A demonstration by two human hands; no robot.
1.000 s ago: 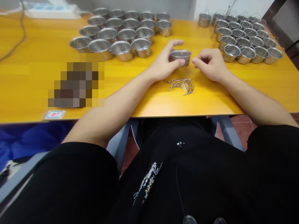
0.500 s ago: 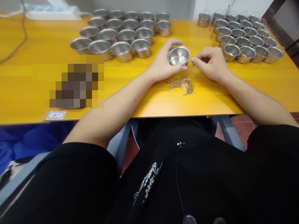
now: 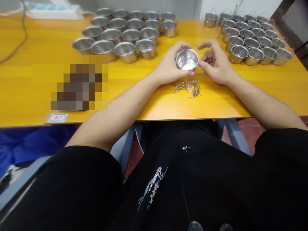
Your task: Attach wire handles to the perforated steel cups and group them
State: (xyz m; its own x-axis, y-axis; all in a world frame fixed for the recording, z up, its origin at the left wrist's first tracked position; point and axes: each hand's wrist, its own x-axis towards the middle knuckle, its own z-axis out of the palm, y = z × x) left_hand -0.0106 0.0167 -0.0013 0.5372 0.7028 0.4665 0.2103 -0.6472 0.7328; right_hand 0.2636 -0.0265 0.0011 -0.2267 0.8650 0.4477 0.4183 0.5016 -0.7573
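Note:
A small perforated metal cup is held by its left side in my left hand, its mouth tilted toward me. Just right of the cup is my right hand; its index finger is raised away from the thumb, and the thumb tip is close to the rim. Whether that thumb touches the cup, I cannot tell. Nothing shows between the right fingers. Below the cup, a small pile of curved wire handles lies on the yellow table.
Several perforated cups stand in rows at the back left. On the right, more cups stand close together, some with wire handles up. A white power strip is at the far left, and a blurred-out object lies nearer.
The cup in my left hand has shifted slightly right. My right index finger has lifted and spread away from the thumb, which was pinched with it before.

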